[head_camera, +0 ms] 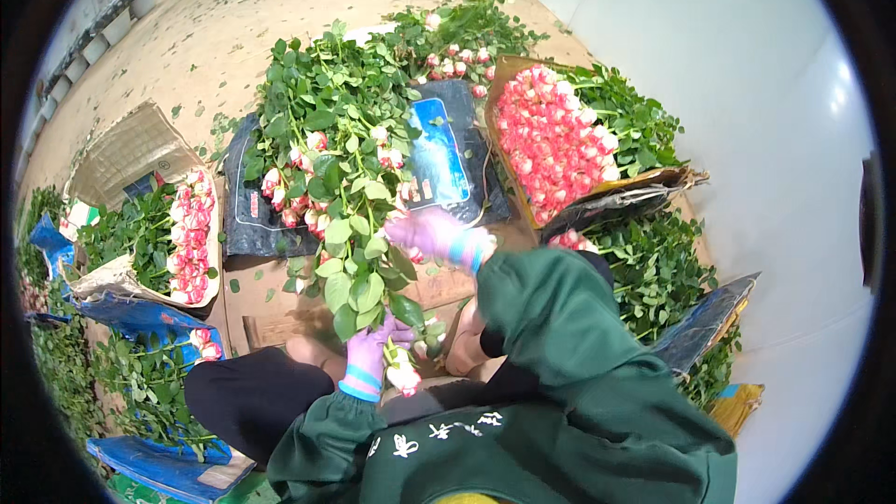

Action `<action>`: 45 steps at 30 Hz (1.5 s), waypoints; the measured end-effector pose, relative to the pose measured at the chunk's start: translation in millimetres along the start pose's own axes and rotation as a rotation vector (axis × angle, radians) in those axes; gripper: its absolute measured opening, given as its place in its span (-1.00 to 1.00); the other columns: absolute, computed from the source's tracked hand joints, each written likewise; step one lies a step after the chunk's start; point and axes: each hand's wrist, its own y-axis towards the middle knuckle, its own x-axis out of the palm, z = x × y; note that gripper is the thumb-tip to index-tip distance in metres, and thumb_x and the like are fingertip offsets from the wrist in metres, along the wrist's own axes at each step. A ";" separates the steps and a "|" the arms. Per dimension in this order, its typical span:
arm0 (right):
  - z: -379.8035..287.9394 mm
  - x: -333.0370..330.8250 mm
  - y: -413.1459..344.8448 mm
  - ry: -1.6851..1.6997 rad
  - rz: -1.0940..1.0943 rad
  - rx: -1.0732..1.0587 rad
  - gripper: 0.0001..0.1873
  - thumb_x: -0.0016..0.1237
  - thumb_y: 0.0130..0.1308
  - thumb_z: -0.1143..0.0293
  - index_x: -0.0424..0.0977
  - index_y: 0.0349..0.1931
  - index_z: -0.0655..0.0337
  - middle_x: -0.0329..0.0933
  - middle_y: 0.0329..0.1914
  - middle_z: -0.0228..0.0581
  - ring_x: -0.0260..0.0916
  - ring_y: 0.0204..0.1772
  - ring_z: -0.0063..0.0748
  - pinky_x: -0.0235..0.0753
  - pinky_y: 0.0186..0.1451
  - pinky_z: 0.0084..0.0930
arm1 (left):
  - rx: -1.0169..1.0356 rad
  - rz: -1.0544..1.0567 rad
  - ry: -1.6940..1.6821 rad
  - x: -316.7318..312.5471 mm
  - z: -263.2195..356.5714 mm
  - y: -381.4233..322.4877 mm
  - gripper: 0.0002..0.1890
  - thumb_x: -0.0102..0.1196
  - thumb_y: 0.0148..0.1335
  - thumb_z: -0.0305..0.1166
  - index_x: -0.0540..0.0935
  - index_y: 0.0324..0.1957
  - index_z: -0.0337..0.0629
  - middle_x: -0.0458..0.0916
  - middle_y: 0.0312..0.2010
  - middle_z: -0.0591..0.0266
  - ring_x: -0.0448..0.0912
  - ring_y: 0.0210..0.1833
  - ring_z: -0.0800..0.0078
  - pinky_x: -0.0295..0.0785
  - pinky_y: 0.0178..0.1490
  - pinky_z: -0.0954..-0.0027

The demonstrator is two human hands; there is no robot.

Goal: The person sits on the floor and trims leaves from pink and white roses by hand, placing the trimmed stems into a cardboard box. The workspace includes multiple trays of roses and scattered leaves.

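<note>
My left hand [369,353], in a pale purple glove, is closed around the stem of a white-and-pink rose [402,372] just above my lap. The bloom points down toward me, and leafy stems extend away from the hand. My right hand [430,232], gloved the same way, is blurred at the right edge of a heap of leafy rose stems [329,91]. Pink-and-white blooms lie close to its fingertips; whether it grips one is unclear. The heap rests on a dark printed plastic sack [269,213], heads toward me.
At right, a bundle of packed pink roses [553,147] lies in a cardboard wrap [500,94]. To the left, another wrap [133,147] holds a row of roses [190,238]. Blue sheeting [168,465] lies at lower left. A white wall [735,119] borders the right side.
</note>
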 end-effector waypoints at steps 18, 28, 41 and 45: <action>39.5 28.3 -17.8 0.679 0.485 0.073 -0.70 0.07 0.22 0.33 0.45 -0.15 0.37 0.51 -0.33 -0.46 0.31 -0.31 -0.71 0.32 -0.22 -0.67 | 0.226 0.065 0.166 -10.8 13.2 -32.0 -0.70 -0.04 0.28 -0.26 0.50 -0.14 -0.33 0.64 -0.30 0.07 0.54 -0.56 0.54 0.35 -0.59 0.61; 49.8 45.1 -21.6 -0.240 0.092 0.214 -0.65 -0.07 0.18 0.16 0.48 -0.05 0.05 0.52 -0.18 0.01 0.46 -0.10 0.02 0.43 -0.06 -0.24 | 0.689 0.139 0.046 -34.7 144.1 -84.8 -0.68 -0.28 0.38 -0.24 0.40 -0.07 -0.31 0.58 -0.35 0.04 0.55 -0.54 0.48 0.41 -0.58 0.59; 85.3 205.3 16.9 -0.452 -0.154 0.153 -0.70 -0.16 0.06 0.43 0.52 -0.17 0.06 0.55 -0.22 -0.01 0.51 -0.12 -0.04 0.47 -0.09 -0.19 | 1.024 0.444 0.429 -80.4 243.3 -58.2 -0.70 -0.20 0.38 -0.28 0.44 -0.01 -0.26 0.63 -0.22 0.01 0.47 -0.58 0.68 0.25 -0.64 0.75; 80.4 223.3 36.7 -0.499 -0.156 0.152 -0.74 -0.14 0.07 0.44 0.53 -0.22 0.07 0.56 -0.26 -0.05 0.52 -0.16 -0.04 0.48 -0.13 -0.17 | 1.017 0.550 0.525 -70.4 245.0 -57.4 -0.70 -0.21 0.38 -0.28 0.43 -0.02 -0.27 0.63 -0.24 0.00 0.42 -0.62 0.65 0.23 -0.64 0.69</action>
